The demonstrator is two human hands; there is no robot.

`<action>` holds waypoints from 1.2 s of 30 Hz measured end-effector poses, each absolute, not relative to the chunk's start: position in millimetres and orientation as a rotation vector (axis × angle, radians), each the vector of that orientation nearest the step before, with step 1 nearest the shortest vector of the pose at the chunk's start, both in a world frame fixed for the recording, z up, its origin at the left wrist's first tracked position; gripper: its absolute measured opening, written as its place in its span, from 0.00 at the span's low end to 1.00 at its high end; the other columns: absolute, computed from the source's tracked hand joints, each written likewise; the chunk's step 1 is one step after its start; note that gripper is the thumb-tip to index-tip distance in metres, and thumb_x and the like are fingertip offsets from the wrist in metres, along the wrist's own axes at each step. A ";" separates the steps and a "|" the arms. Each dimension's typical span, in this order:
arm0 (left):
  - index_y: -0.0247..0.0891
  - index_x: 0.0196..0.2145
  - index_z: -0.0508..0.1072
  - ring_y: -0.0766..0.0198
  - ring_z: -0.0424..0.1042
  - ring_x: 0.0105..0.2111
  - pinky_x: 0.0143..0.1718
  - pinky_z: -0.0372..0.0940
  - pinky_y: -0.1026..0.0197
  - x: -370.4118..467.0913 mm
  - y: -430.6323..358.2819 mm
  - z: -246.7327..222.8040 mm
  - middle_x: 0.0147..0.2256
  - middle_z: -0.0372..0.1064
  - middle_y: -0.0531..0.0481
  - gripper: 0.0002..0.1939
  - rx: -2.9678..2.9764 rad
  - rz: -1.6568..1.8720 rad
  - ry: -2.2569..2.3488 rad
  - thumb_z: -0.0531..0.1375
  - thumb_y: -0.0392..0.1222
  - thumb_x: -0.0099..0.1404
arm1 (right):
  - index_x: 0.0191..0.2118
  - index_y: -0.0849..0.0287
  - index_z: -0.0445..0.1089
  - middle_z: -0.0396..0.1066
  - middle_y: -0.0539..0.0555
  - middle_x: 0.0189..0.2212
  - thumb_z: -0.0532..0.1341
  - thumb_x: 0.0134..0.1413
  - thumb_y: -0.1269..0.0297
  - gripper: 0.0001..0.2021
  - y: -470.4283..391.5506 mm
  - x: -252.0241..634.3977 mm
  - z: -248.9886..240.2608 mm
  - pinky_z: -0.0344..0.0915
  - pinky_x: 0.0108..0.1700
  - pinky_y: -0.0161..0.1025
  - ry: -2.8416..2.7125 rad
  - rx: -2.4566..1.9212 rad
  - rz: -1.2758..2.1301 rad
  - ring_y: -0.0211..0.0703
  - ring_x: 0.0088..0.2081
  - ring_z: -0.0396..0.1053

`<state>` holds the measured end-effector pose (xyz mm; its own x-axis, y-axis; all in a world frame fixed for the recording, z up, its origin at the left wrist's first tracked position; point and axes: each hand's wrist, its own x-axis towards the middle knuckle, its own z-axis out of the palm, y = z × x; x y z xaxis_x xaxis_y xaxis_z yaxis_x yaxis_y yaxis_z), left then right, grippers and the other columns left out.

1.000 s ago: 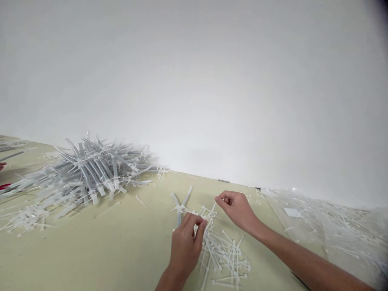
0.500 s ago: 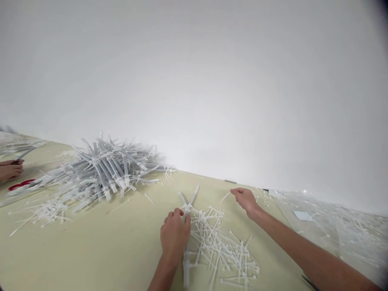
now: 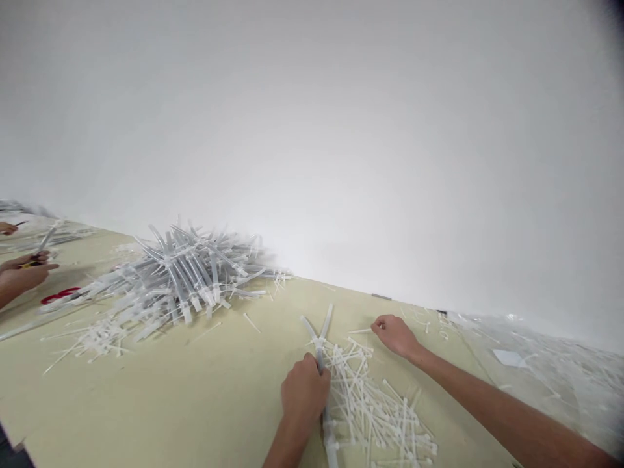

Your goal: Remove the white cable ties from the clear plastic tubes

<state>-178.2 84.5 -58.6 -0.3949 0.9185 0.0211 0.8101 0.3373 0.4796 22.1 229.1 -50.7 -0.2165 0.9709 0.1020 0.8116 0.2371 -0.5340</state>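
My left hand [image 3: 306,392] is closed around a clear plastic tube assembly [image 3: 326,323], whose two upper ends spread in a Y above the fist. The tube's lower end shows below the hand, near the bottom of the view. In my right hand [image 3: 396,335] a white cable tie [image 3: 359,331] is pinched, its tip pointing left toward the tube. Between and below the hands lies a loose heap of white cable ties [image 3: 375,403], some touching or beside the tube.
A big pile of clear tube assemblies [image 3: 188,276] lies to the left, with more cable ties [image 3: 100,336] before it. Red-handled scissors [image 3: 61,296] lie near another person's hands [image 3: 24,276]. Plastic bags [image 3: 550,364] cover the table's right side, and a white wall [image 3: 341,143] rises behind.
My right hand has turned the cable tie from slanting downward to nearly level. The left hand keeps its hold on the tube. The view has shifted slightly; the other person's hands have come further in.
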 end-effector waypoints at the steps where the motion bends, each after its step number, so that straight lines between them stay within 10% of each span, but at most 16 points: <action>1: 0.37 0.31 0.68 0.47 0.72 0.35 0.34 0.61 0.51 -178.5 84.4 -58.2 0.33 0.72 0.39 0.10 1.536 0.631 2.350 0.51 0.45 0.58 | 0.27 0.60 0.73 0.74 0.59 0.30 0.56 0.53 0.61 0.12 227.6 20.7 -49.8 0.57 0.33 0.38 -2.114 -1.643 0.482 0.49 0.35 0.70; 16: 0.36 0.35 0.64 0.64 0.67 0.18 0.17 0.59 0.64 -192.9 103.8 -67.4 0.23 0.64 0.52 0.12 0.894 1.279 1.646 0.49 0.47 0.62 | 0.31 0.60 0.73 0.72 0.51 0.23 0.53 0.56 0.55 0.16 177.1 -44.5 -31.3 0.59 0.28 0.32 -2.135 -1.197 0.922 0.37 0.25 0.67; 36: 0.33 0.40 0.70 0.66 0.68 0.23 0.26 0.63 0.64 -188.6 93.3 -54.3 0.29 0.70 0.47 0.17 0.584 1.425 0.957 0.64 0.44 0.54 | 0.27 0.63 0.74 0.64 0.48 0.18 0.60 0.49 0.57 0.13 163.3 -39.4 -26.6 0.53 0.22 0.32 -2.078 -0.973 1.251 0.35 0.21 0.58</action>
<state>-188.6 93.3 -54.3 -0.1116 0.9737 -0.1987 -0.5521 0.1055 0.8271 -39.4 163.3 -26.6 -0.6053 0.7931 0.0683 0.3107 0.3144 -0.8970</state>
